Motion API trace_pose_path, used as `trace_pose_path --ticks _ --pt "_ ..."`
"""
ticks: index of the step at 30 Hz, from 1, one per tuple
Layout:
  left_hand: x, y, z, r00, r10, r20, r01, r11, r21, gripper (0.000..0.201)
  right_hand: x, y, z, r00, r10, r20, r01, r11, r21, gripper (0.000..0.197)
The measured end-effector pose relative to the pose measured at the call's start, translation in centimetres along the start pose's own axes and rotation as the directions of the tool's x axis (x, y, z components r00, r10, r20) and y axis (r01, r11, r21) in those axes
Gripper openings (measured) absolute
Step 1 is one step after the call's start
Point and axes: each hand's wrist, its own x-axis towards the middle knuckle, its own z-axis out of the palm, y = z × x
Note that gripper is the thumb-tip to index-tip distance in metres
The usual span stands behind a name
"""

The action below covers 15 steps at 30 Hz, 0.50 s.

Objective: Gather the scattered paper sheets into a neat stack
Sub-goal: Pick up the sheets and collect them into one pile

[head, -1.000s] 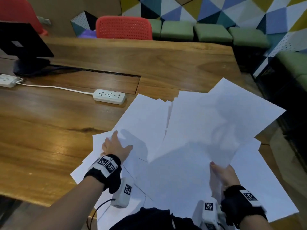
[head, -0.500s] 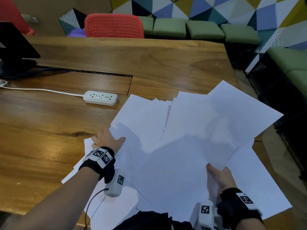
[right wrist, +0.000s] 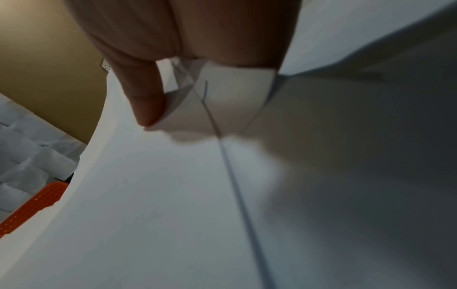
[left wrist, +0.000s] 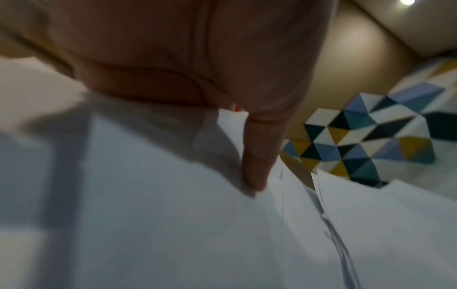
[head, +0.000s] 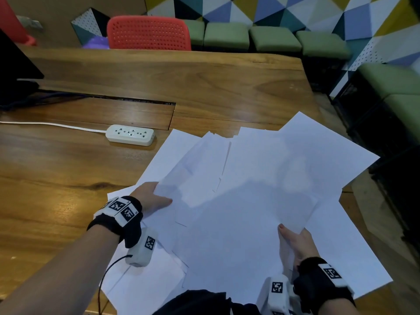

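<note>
Several white paper sheets (head: 238, 212) lie fanned and overlapping on the front right of the wooden table (head: 56, 167). My left hand (head: 151, 197) is at the pile's left side. Its fingers are hidden under a lifted sheet and its thumb (left wrist: 257, 156) presses on top of the paper (left wrist: 173, 224). My right hand (head: 295, 241) holds the near edge of a raised bunch of sheets (right wrist: 173, 195), thumb (right wrist: 146, 97) on top and fingers hidden behind. More sheets lie flat under both wrists.
A white power strip (head: 130, 134) with its cable lies left of the pile. A dark monitor base (head: 16, 71) stands at the far left. A red chair (head: 148, 32) and green seats (head: 272, 40) line the far side. Some sheets overhang the table's right edge.
My left hand lay flat on the left sheets; now its fingers have slid under a sheet and it pinches it. The right hand keeps its hold on the raised sheets.
</note>
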Motion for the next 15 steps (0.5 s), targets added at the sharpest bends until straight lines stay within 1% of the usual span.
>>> trace_pose_path --ticks 3,4,6,8,9,11,13,15 --pt "-0.8 -0.3 -0.3 0.993 -0.037 0.112 0.02 0.989 0.149 0.042 -0.1 -0.2 0.1 1.0 -0.008 0.003 0.008 1.0 0.003 0.035" --pt "-1.1 -0.3 -0.1 0.988 -0.051 0.148 0.023 0.983 0.184 0.046 -0.1 -0.2 0.1 1.0 -0.01 0.01 0.01 1.0 0.003 0.035" --pt "-1.7 0.1 0.3 0.984 -0.06 0.166 0.014 0.964 0.267 0.045 0.0 -0.2 0.1 1.0 -0.011 0.011 0.011 1.0 0.002 0.034" --pt "-2.2 1.0 0.8 0.994 -0.032 0.109 -0.006 0.942 0.335 0.043 0.1 -0.1 0.1 1.0 -0.011 0.01 0.011 1.0 0.002 0.034" --pt "-2.4 1.3 1.0 0.997 -0.024 0.075 -0.002 0.945 0.328 0.043 0.3 0.1 0.0 1.0 -0.006 0.011 0.006 1.0 0.008 0.034" --pt "-2.4 1.7 1.0 0.999 -0.026 0.026 0.018 0.965 0.263 0.043 0.3 0.2 0.0 1.0 -0.01 0.002 0.01 1.0 0.004 0.036" --pt "-2.5 1.8 0.6 1.0 -0.017 -0.019 0.021 0.971 0.236 0.042 0.4 0.3 -0.1 1.0 -0.009 0.004 0.009 1.0 -0.003 0.033" --pt "-2.5 1.7 -0.1 0.996 -0.001 -0.093 0.019 0.98 0.199 0.037 0.3 0.3 -0.1 1.0 -0.013 0.002 0.013 1.0 -0.016 0.031"
